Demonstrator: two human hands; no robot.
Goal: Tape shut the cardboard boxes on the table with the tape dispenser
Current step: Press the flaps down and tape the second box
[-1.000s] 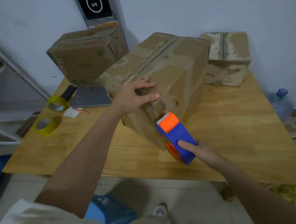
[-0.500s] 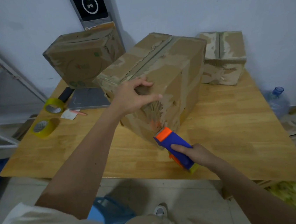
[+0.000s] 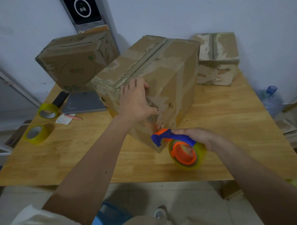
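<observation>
A large worn cardboard box [image 3: 159,69] stands in the middle of the wooden table [image 3: 238,139], its top seam running away from me. My left hand [image 3: 137,102] lies over its near top edge, fingers on the top and thumb on the near face. My right hand [image 3: 200,138] grips the blue and orange tape dispenser [image 3: 180,147], turned sideways with its blade end at the box's lower near corner. A tilted box [image 3: 76,65] stands at the back left and a smaller box [image 3: 217,57] at the back right.
Two yellowish tape rolls [image 3: 48,111] [image 3: 37,134] lie at the table's left edge. Beside them are a grey flat pad [image 3: 84,104], a dark phone-like object [image 3: 61,99] and a paper scrap with a pen [image 3: 66,118]. A water jug [image 3: 269,97] stands on the floor at right, a blue stool [image 3: 107,221] below me.
My right hand has drawn the dispenser down the box's near face to its lower corner and turned it sideways, so the roll faces me. My left hand slid its thumb lower on that face.
</observation>
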